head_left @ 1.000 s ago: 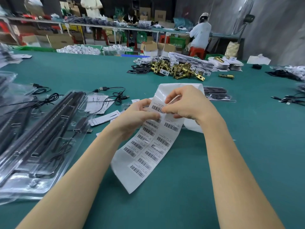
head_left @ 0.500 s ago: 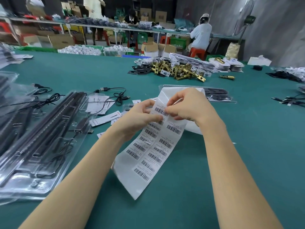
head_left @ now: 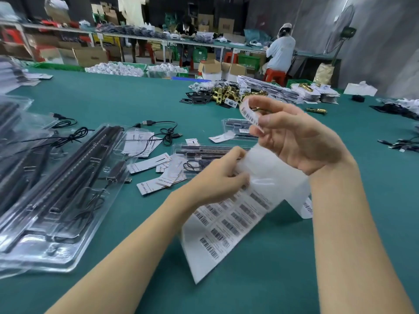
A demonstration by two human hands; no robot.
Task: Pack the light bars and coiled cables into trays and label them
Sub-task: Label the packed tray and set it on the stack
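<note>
Head view: label sheet point(head_left: 229, 225) gripped at its upper part by the curled fingers of the left hand point(head_left: 217, 175), lower end resting on the green desk point(head_left: 283, 279) near the front edge. One peeled barcode label point(head_left: 249, 114) pinched between thumb and fingertips of the raised right hand point(head_left: 297, 137). Clear trays point(head_left: 56, 200) with light bars point(head_left: 90, 159) and cables stacked at the left edge.

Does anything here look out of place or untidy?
Mildly untidy: paper cards lie scattered and overlapping on the table beside the trays, and a loose cable sprawls nearby. Nothing looks damaged.
</note>
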